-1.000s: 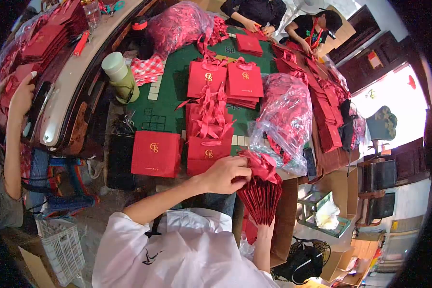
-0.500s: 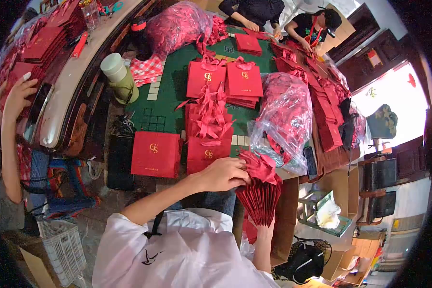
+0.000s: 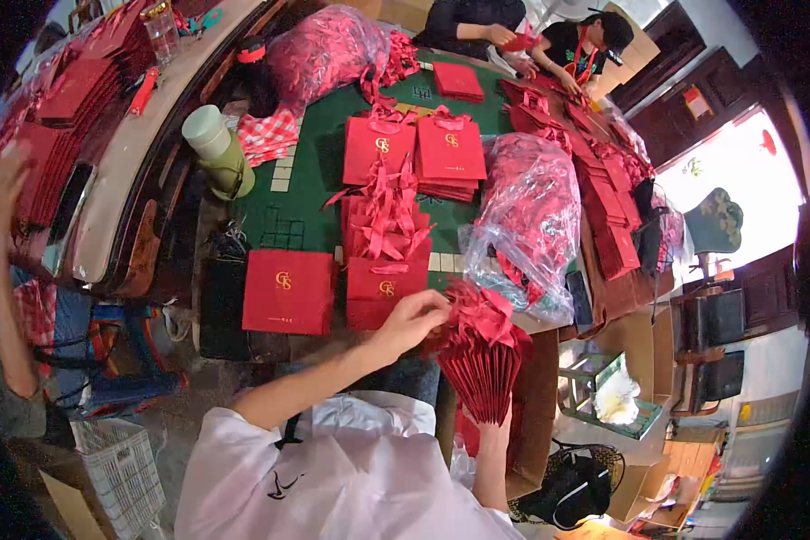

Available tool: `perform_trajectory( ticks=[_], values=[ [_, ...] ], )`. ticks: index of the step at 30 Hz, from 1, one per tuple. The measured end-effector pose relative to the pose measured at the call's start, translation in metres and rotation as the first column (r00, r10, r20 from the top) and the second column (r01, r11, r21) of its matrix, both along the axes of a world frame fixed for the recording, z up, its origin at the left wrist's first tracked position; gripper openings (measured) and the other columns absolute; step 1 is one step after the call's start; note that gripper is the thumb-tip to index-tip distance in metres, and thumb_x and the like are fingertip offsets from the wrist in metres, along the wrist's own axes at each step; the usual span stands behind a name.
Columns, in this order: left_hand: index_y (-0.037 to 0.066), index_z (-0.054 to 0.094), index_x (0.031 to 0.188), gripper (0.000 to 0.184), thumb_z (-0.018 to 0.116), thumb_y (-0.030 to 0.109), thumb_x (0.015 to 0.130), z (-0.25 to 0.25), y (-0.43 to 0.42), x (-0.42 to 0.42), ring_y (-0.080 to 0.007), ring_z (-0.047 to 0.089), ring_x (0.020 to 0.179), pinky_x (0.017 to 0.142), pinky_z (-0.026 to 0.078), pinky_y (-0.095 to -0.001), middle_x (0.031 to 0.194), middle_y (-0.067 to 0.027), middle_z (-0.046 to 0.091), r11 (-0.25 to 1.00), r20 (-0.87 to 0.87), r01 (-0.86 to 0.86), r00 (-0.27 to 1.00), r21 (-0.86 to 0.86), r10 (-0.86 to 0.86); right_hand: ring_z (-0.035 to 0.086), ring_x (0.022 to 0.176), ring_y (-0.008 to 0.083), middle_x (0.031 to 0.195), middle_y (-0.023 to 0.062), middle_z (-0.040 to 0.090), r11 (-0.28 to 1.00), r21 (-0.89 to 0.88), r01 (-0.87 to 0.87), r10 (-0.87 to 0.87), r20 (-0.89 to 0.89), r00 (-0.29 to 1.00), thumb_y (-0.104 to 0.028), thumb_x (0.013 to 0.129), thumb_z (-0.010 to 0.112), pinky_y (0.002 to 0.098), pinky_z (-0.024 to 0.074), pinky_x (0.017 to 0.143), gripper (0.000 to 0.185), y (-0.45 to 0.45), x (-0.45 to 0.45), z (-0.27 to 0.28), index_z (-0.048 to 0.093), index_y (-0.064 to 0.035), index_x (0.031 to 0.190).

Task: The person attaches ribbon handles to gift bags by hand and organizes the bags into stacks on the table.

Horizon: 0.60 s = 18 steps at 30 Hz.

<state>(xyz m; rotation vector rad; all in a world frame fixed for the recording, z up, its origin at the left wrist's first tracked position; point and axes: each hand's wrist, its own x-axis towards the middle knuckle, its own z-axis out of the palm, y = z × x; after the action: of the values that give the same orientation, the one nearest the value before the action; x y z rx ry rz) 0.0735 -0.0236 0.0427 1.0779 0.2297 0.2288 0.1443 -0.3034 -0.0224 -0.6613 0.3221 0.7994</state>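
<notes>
I have a fanned bundle of red paper gift bags [image 3: 480,373] in front of me, raised above an open cardboard carton [image 3: 538,405] by the near edge of the bench [image 3: 319,211]. My right hand [image 3: 498,419] is clamped around its narrow lower end (most of my fingers are hidden behind the folds). The loose red ribbons [image 3: 484,310] spill over the top of the fan. My left hand [image 3: 414,322] is beside them, apart from my right, thumb and fingers drawn close together; I can't tell whether they pinch a ribbon.

Just beyond my left hand lies a row of red bags [image 3: 387,292] with ribbons heaped along it, and to its left a flat red gift bag [image 3: 288,292] with a gold logo. Farther back, two stacks of bags show the same logo. Right of them sits a clear plastic sack [image 3: 526,211] stuffed with red ribbon, a dark phone [image 3: 580,297] near its lower edge. On the left stand a pale green bottle [image 3: 218,148] and a red checked cloth [image 3: 268,137]. Two people are across the bench, both handling red pieces.
</notes>
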Motion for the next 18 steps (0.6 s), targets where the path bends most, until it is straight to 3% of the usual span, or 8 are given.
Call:
perform_trajectory(
  ticks=[2,3,4,6,10,12,15,18],
  values=[
    [0.004,0.056,0.100,0.015,0.063,0.002,0.087,0.011,-0.003,-0.008,-0.0061,0.054,0.081,0.073,0.046,-0.0245,0.091,0.0006,0.056,0.999,-0.091,-0.051,0.995,0.002,0.051,0.060,0.115,0.0309,0.133,0.0122,0.059,0.999,-0.032,-0.040,0.040,-0.017,0.999,-0.033,0.100,0.046,0.0473,0.0482,0.100,0.040,-0.002,-0.002,0.005,0.055,-0.0139,0.135],
    [0.004,0.056,0.100,0.016,0.063,0.001,0.086,0.015,-0.007,-0.013,-0.0072,0.054,0.083,0.073,0.046,-0.0248,0.092,-0.0008,0.056,0.954,-0.035,-0.225,0.971,0.200,0.236,0.060,0.114,0.0309,0.130,0.0123,0.060,1.000,-0.017,-0.014,0.012,-0.126,0.992,-0.034,0.100,0.046,0.0487,0.0488,0.099,0.040,-0.005,0.003,-0.003,0.056,-0.0156,0.134],
    [0.004,0.056,0.099,0.017,0.064,0.001,0.084,0.025,-0.010,-0.018,-0.0084,0.055,0.085,0.074,0.047,-0.0251,0.094,-0.0022,0.056,0.841,0.055,-0.388,0.916,0.377,0.398,0.060,0.114,0.0309,0.130,0.0123,0.060,1.000,-0.017,-0.011,0.009,-0.127,0.992,-0.034,0.100,0.046,0.0487,0.0488,0.099,0.040,0.002,0.002,0.008,0.056,-0.0156,0.134],
    [0.006,0.059,0.094,0.024,0.072,0.003,0.074,0.041,-0.014,-0.026,-0.0225,0.056,0.092,0.079,0.046,-0.0323,0.095,-0.0070,0.057,0.573,0.354,-0.563,0.824,0.595,0.442,0.062,0.112,0.0301,0.126,0.0116,0.063,0.991,-0.121,-0.066,0.081,0.127,0.989,-0.034,0.100,0.045,0.0485,0.0494,0.098,0.039,0.021,0.000,0.034,0.057,-0.0143,0.132],
    [0.013,0.059,0.091,0.034,0.083,0.024,0.068,0.060,-0.035,-0.038,-0.0271,0.053,0.096,0.082,0.039,-0.0413,0.100,-0.0049,0.056,0.391,0.350,-0.379,0.925,0.838,0.146,0.062,0.110,0.0287,0.124,0.0127,0.064,0.996,-0.067,-0.057,0.061,0.072,0.995,-0.035,0.100,0.044,0.0450,0.0488,0.099,0.043,0.032,-0.006,0.052,0.055,-0.0071,0.131],
    [0.013,0.058,0.095,0.039,0.083,0.027,0.069,0.054,-0.044,-0.034,-0.0278,0.052,0.098,0.083,0.038,-0.0413,0.104,-0.0061,0.054,0.371,0.326,-0.355,0.935,0.858,0.140,0.061,0.112,0.0296,0.126,0.0145,0.062,0.994,-0.081,-0.073,0.079,0.078,0.994,-0.036,0.100,0.044,0.0446,0.0483,0.099,0.046,0.034,-0.008,0.054,0.053,-0.0052,0.133],
    [0.012,0.055,0.099,0.043,0.083,0.027,0.069,0.050,-0.048,-0.029,-0.0282,0.051,0.099,0.084,0.038,-0.0419,0.106,-0.0081,0.052,0.402,0.221,-0.270,0.961,0.875,0.165,0.061,0.113,0.0301,0.127,0.0153,0.061,0.995,0.035,-0.093,0.087,0.155,0.984,-0.037,0.100,0.044,0.0453,0.0490,0.098,0.047,0.041,-0.012,0.061,0.053,-0.0053,0.133],
    [0.009,0.053,0.101,0.048,0.083,0.022,0.067,0.051,-0.050,-0.027,-0.0310,0.051,0.102,0.086,0.039,-0.0428,0.108,-0.0110,0.050,0.474,0.185,-0.244,0.968,0.846,0.168,0.061,0.113,0.0301,0.128,0.0157,0.061,0.996,0.012,-0.090,0.086,0.173,0.981,-0.037,0.100,0.043,0.0452,0.0492,0.098,0.047,0.039,-0.010,0.056,0.052,-0.0046,0.134]
  ],
)
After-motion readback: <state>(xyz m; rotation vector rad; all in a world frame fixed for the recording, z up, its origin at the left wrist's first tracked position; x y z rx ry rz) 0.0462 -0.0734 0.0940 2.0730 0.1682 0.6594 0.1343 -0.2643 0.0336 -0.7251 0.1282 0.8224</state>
